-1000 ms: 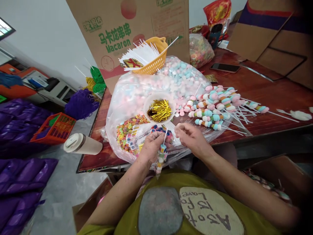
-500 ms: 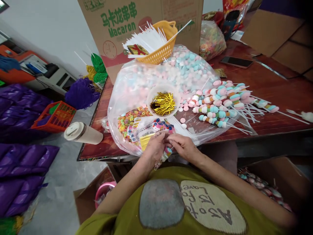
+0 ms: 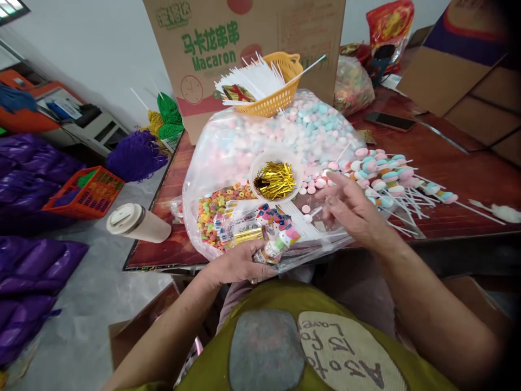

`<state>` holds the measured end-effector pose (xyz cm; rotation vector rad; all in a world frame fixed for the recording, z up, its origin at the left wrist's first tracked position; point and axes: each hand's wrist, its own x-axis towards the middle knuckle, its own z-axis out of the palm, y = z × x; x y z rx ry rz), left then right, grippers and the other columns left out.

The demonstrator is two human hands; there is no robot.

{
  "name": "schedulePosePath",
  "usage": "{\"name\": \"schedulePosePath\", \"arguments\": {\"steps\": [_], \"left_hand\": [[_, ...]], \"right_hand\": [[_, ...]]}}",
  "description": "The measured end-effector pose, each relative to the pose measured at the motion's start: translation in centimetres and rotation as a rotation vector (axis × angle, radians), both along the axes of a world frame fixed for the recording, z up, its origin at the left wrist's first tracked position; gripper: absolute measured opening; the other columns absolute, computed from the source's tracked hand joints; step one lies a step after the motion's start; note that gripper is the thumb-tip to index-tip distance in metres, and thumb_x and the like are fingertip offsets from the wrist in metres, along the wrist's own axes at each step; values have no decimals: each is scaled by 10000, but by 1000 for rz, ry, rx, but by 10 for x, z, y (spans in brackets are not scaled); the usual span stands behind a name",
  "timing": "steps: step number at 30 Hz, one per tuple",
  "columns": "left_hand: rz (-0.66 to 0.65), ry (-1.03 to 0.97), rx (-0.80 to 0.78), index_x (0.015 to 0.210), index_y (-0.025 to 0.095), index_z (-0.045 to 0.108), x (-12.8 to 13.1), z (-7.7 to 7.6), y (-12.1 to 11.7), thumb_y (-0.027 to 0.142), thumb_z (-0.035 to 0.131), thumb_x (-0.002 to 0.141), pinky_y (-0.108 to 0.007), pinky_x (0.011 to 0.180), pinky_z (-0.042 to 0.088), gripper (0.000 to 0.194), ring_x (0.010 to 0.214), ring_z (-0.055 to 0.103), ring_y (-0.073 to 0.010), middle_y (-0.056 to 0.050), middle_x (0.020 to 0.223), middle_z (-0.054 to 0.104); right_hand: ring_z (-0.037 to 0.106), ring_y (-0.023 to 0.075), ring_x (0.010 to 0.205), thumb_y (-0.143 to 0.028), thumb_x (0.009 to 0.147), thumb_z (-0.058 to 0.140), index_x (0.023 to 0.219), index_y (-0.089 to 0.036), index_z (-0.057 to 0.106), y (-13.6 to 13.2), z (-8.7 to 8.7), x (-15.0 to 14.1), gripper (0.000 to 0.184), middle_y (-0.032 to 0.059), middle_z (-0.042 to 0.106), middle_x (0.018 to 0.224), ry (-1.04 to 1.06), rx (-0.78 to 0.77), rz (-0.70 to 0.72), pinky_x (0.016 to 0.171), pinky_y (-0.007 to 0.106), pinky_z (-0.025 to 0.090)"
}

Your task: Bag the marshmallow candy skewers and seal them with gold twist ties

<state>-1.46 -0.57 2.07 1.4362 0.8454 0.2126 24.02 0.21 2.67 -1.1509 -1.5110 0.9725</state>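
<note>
My left hand is at the table's front edge, thumb and fingers closed on a candy skewer in a clear printed wrapper. Its pink, white and green candies show through the wrapper, tilted up to the right. My right hand is stretched over the plastic bag beside the candy skewers. Its fingers are apart and slightly blurred, and I make out nothing held in them. Left of it, a white bowl holds gold twist ties. Flat printed wrappers lie in front of the bowl.
A big clear bag of pastel candies covers the table's middle, with ring candies at its left. Behind stand a yellow basket of white sticks and a Macaron carton. A cup stands left; a phone lies right.
My hands were together over the wrapped skewer; now they are apart. The right hand has let go and moved right toward the skewer pile. The left keeps the wrapped skewer, now tipped up.
</note>
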Motion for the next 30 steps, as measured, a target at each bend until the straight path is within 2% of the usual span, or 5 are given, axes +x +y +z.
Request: {"name": "schedulePosePath", "arguments": {"steps": [6,13,17,20,30], "left_hand": [[-33,141,239,911,130,622,7,7,6,335,660,725,-219,682,419,279,728,504,-132,2,809,587],[-86,140,310,996,163,619,17,9,8,321,680,706,-233,719,434,335,775,535,-148,12,850,625],[-48,213,347,939,144,626,15,9,10,404,694,687,-232,679,436,368,755,539,-156,5,814,619],[-62,183,404,952,150,627,15,9,12,394,688,701,-227,686,430,355,768,546,-153,7,840,630],[-102,378,664,1042,207,623,25,19,7,414,650,740,-247,653,387,367,747,565,-169,-3,826,635]], "right_hand": [[440,98,532,-414,895,436,652,-169,557,-7,3,10,366,-15,484,564,-405,13,254,509,224,349],[500,114,557,-353,915,393,660,-167,539,-5,-12,-5,347,-2,545,585,-426,80,273,541,237,389],[564,215,917,-253,879,469,882,-170,617,-6,-4,3,170,92,651,963,-586,476,77,807,369,418],[535,225,955,-163,852,494,815,-182,606,-11,1,4,120,80,652,935,-744,663,127,882,425,364],[519,135,701,-202,909,456,783,-175,597,-20,-10,1,191,39,618,746,-659,651,250,654,285,338]]}}
